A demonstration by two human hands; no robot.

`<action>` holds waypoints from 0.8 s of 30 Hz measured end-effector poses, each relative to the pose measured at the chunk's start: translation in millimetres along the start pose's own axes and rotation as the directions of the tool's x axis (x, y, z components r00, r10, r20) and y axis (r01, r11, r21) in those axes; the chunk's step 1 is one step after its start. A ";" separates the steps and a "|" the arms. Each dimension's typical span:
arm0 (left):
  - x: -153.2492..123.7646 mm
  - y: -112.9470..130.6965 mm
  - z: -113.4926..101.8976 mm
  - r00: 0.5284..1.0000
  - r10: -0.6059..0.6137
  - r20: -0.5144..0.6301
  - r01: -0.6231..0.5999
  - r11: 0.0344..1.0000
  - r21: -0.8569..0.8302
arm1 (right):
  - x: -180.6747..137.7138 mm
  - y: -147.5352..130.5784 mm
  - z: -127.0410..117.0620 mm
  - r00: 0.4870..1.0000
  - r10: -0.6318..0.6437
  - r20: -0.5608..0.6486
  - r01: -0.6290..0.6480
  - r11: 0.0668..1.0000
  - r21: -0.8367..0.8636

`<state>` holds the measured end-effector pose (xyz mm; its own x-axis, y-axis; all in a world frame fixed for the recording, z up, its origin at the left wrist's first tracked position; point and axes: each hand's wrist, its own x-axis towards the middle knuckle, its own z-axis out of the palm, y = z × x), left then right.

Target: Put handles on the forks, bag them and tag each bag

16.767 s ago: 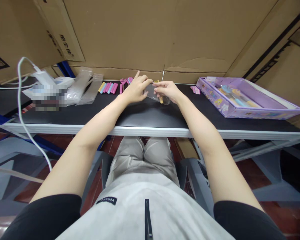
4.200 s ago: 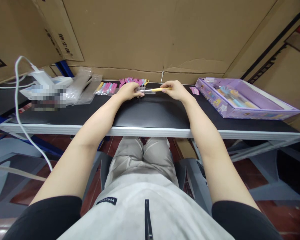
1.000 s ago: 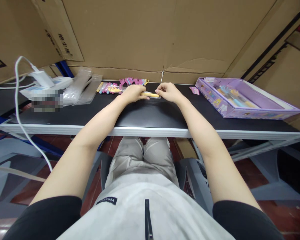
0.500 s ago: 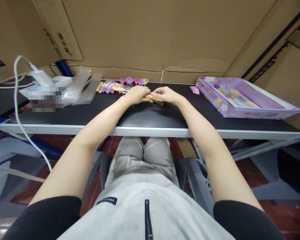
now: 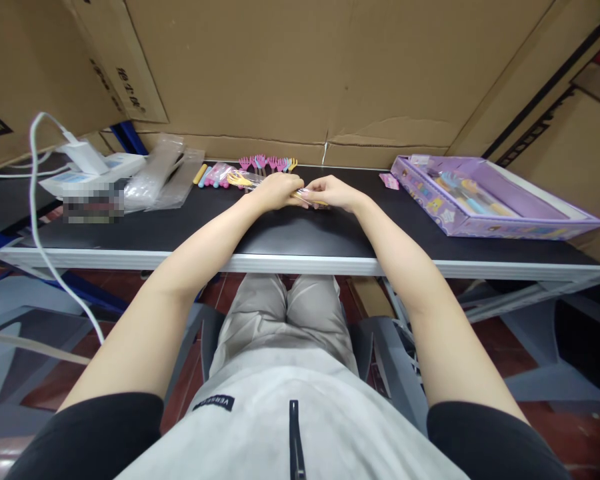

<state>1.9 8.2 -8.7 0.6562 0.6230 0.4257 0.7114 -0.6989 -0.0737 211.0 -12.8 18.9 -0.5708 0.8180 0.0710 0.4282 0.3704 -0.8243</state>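
Note:
A yellow hand-shaped back scratcher (image 5: 239, 179) lies slanted inside a clear plastic sleeve, low over the black table. My left hand (image 5: 279, 191) is closed around the middle of it, with the yellow claw end sticking out to the left. At the handle end, my right hand (image 5: 336, 192) pinches the handle and the sleeve, fingertips close to the left hand's. Just behind, several pink, blue and yellow back scratchers (image 5: 267, 163) lie with claws towards the cardboard wall. My fingers partly hide the sleeve's right end.
On the right stands a purple display box (image 5: 455, 223) with wrapped back scratchers in it; a small pink packet (image 5: 389, 181) lies beside it. Clear plastic sleeves (image 5: 173, 180) are at left, near a white charger and power strip (image 5: 93, 163). Cardboard (image 5: 260, 73) walls the back.
My right hand has shifted slightly and covers more of the yellow handle. Less of the handle shows between the hands, and the claw end sits a little lower and further right.

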 end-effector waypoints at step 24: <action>-2.6 -2.9 -5.0 0.981 -0.102 -0.163 0.102 0.995 -0.006 | 0.5 -0.7 4.8 0.993 0.054 -0.107 -0.026 0.969 0.244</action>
<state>-3.1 6.8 -5.2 0.5309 0.6253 0.5720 0.7730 -0.6339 -0.0244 207.0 -14.7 16.9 -0.4689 0.8790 0.0862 0.2587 0.2301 -0.9382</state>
